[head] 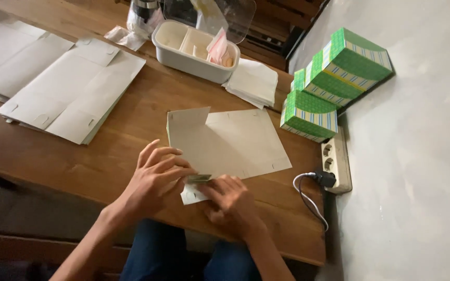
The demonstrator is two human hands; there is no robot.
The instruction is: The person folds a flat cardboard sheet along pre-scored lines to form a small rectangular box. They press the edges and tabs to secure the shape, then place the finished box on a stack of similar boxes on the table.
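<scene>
The flat box blank (230,143) lies on the wooden table (131,135) and serves as the reference. At its near edge, the left hand (154,179) rests with fingers curled, fingertips pressing a small folded flap down. The right hand (233,203) meets it from the other side, fingers bent and pinching the same flap. Both hands are closed on the blank's near edge. One panel at the blank's left end stands folded upright.

Risk, as a judgement: the flap is narrow and the board thin, so uneven pressure could crease it off its score line or tear it at the slot. The blank's near edge also sits close to the table edge, and a push toward the body could slide it off.

The blank is matt, pale grey-white card, smooth, with straight cut edges and small notches. To the right of the blank, a white power strip (336,158) with a black plug and light cable lies at the table end. Beyond the blank's right corner stand assembled green boxes (339,78) with striped bands, crisp-edged and rectangular. Behind the blank sits a small stack of white sheets (253,82), then a white compartmented plastic tray (188,49) with rounded corners. To the far left lie stacked flat blanks (69,88), the same pale card.
</scene>
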